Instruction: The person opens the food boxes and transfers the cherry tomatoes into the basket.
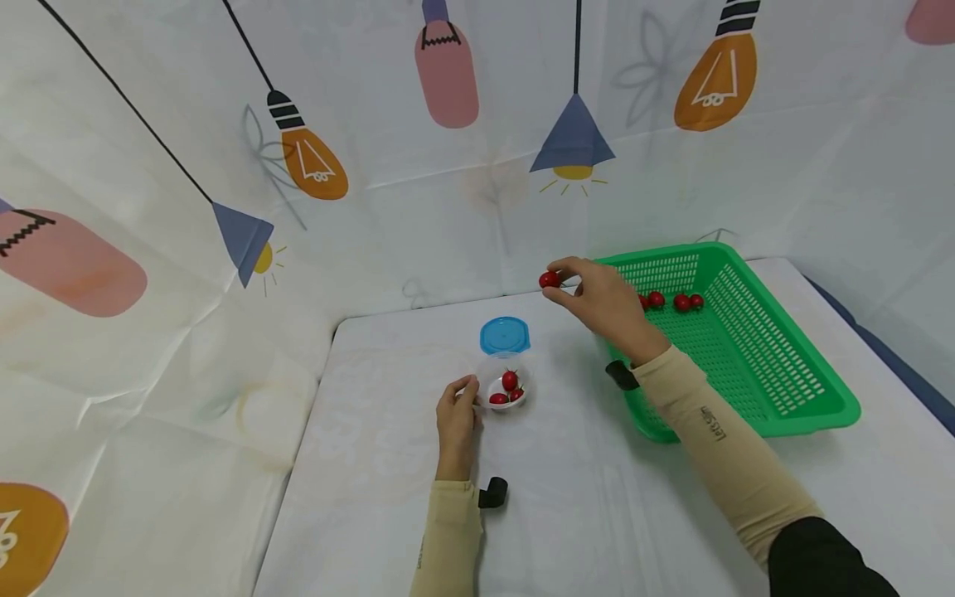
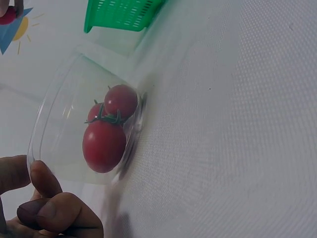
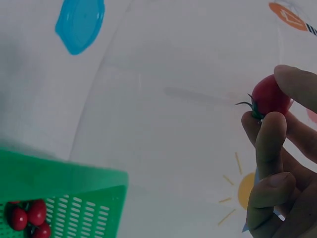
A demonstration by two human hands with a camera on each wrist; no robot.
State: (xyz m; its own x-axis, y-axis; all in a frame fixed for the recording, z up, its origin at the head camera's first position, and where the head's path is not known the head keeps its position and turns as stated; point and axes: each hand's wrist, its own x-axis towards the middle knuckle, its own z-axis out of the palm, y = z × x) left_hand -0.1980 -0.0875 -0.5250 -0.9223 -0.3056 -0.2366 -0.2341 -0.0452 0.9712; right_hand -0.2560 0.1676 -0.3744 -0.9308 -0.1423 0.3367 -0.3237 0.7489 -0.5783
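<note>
A cherry tomato (image 3: 271, 96) with a green stem is pinched between the fingertips and thumb of my right hand (image 1: 597, 300), raised beside the green basket's left rim. On the table, a clear plastic cup (image 2: 69, 124) holds three cherry tomatoes (image 2: 104, 146), some with green stems. My left hand (image 1: 457, 419) grips the cup's rim between thumb and fingers at its left side. Just behind the cup lies a blue plastic lid (image 1: 505, 335).
A green perforated basket (image 1: 791, 365) stands on the right of the white table (image 1: 388, 464), with several cherry tomatoes (image 1: 682, 303) near its far side. Behind the table hangs a white cloth (image 1: 448, 215) printed with lamps.
</note>
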